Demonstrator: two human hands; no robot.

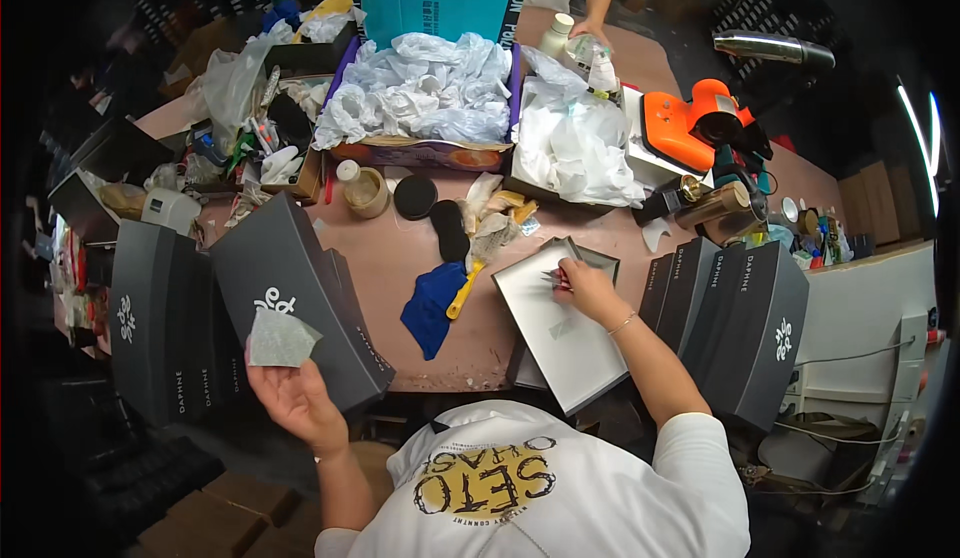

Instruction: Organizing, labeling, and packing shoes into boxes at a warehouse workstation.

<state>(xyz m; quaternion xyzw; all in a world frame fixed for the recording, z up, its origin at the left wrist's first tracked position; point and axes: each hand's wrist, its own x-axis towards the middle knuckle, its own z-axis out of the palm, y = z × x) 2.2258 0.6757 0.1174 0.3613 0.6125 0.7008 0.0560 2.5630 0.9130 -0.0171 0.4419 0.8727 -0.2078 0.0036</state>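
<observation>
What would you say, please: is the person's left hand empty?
No, the left hand holds a small pale sheet at its fingers.

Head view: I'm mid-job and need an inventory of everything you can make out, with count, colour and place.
Pale sheet: 1, grey-green, lower left
Shallow tray: 1, white inside, right of centre
Boxes: several, dark grey, stacked left and right
Crumpled wrapping: many pieces, whitish, back
Lid flap: 1, teal, behind the wrapping
Jar: 1, yellowish, centre left
Cloth: 1, blue, centre
Brush: 1, yellow handle, beside cloth
Device: 1, orange, back right
Table: 1, pinkish brown, beneath
Smaller clutter: uncountable
Co-worker's hand: 1, far edge
Left hand: 1, bare, holding sheet
Right hand: 1, bare, over tray
</observation>
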